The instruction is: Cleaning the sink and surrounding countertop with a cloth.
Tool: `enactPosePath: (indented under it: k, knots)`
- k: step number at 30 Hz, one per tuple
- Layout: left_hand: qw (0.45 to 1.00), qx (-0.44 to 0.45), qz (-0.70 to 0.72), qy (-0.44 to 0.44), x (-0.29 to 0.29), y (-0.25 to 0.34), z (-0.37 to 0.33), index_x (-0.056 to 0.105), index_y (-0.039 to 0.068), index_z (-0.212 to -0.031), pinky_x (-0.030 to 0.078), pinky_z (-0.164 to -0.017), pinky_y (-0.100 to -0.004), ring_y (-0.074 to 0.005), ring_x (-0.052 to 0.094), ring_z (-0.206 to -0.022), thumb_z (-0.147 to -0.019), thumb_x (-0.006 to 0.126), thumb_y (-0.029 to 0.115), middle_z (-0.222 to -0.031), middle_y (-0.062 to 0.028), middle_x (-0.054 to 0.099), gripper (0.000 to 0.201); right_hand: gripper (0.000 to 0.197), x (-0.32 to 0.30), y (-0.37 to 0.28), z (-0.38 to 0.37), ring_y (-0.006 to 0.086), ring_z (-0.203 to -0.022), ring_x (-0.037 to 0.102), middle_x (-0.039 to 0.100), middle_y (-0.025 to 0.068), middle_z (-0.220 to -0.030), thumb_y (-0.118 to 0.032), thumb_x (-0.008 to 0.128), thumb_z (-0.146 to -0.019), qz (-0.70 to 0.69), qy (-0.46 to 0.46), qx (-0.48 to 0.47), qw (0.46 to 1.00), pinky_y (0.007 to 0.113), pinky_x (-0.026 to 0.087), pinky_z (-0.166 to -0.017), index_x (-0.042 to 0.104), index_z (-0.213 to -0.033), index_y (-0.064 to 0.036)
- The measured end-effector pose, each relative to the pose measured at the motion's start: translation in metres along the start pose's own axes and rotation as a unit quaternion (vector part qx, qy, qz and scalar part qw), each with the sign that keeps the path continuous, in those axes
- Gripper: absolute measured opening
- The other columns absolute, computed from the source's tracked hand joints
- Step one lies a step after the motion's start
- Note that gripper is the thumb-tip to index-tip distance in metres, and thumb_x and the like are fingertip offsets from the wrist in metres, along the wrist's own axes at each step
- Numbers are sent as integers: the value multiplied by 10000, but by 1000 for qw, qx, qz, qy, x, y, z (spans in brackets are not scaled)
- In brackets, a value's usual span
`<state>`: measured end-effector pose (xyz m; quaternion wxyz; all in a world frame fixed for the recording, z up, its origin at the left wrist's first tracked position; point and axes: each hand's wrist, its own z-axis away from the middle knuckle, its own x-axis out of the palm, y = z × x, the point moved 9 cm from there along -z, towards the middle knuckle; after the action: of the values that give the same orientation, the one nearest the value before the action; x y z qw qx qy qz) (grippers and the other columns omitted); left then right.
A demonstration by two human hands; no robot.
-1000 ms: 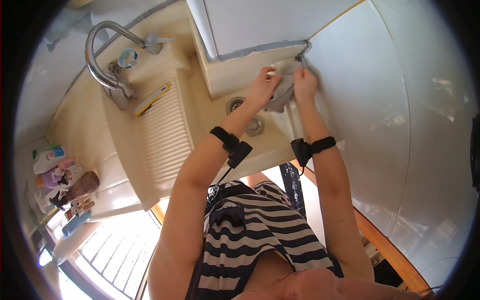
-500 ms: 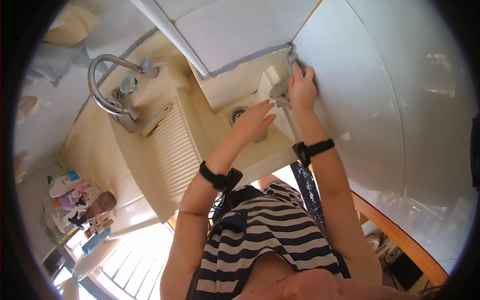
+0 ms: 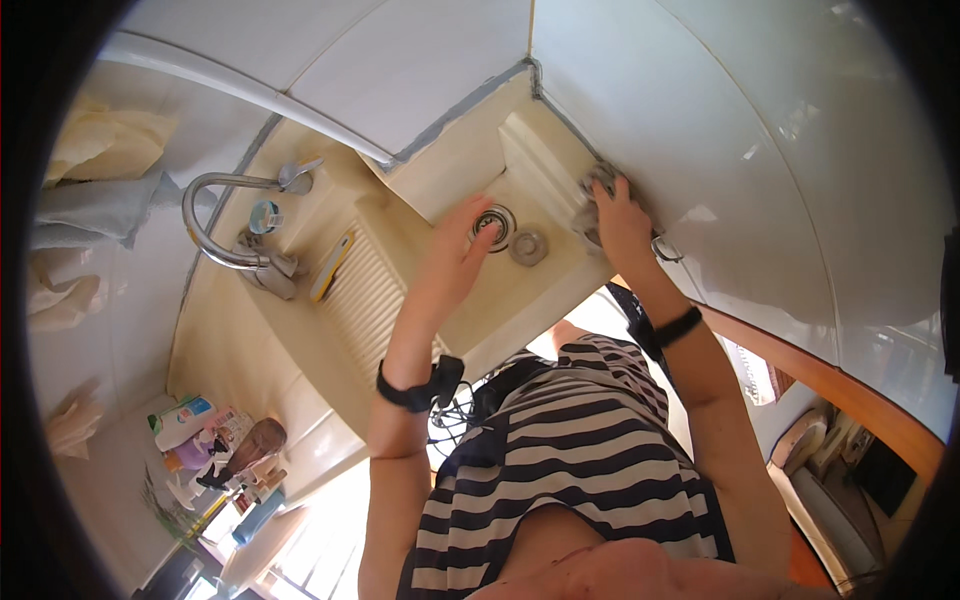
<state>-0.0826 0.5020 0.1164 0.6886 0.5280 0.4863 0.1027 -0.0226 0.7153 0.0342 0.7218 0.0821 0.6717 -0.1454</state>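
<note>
- The right hand (image 3: 622,225) is closing its fingers over a crumpled grey fabric cloth (image 3: 586,222) on the right edge of a cream-coloured, hard-surfaced sink (image 3: 500,312), probably bunching it for firmer control.
- The left hand (image 3: 460,245) is hovering empty beside a round metal drain (image 3: 493,228), fingers extended, thumb apart, seemingly leaving the right room.
- Both forearms are reaching forward, the right angling outward.

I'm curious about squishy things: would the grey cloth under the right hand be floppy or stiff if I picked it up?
Probably floppy: the grey cloth is bunched in soft folds under the right hand. It may be light, looking like just fabric, though I can't tell if it's wet. It probably wouldn't roll: its shape is crumpled, not round.
</note>
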Motion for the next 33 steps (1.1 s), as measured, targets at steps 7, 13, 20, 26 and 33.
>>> enactPosePath:
  k: [7,13,20,26,33]
  knots:
    - [997,-59,50,-7,-5,21,20,502,45,-1180,407,-903,-335,-286,505,-1094,-880,543,163,-1201,-151,518,325,348,0,-12,-43,334,-860,577,444,174,-1096,-85,448,-833,-112,5,33,993,412,518,-694,453,-1181,-76]
    - [999,-17,2,-31,16,44,28,500,67,-1194,421,-875,-331,-273,514,-1081,-883,537,158,-1210,-138,519,326,343,-8,-16,-42,341,-890,569,445,169,-1113,-97,453,-840,-135,59,8,989,426,513,-684,455,-1182,-85]
    - [999,-45,8,-18,2,46,44,484,67,-1220,420,-886,-342,-255,504,-1104,-893,524,158,-1229,-124,515,342,435,10,38,67,375,-936,555,395,200,-1202,-13,447,-807,-167,61,72,981,418,492,-744,432,-1236,-82]
    - [999,-43,23,14,-10,61,52,485,75,-1223,430,-877,-347,-238,498,-1111,-897,520,150,-1240,-113,502,336,453,10,45,93,363,-940,541,407,206,-1134,23,470,-787,-169,146,48,974,380,511,-715,412,-1235,-20]
    - [997,-68,14,29,-24,63,71,485,68,-1222,435,-870,-323,-222,496,-1110,-899,515,137,-1233,-103,504,332,271,6,22,4,363,-813,600,423,213,-1088,-70,440,-835,-165,110,68,978,419,519,-644,447,-1099,-5]
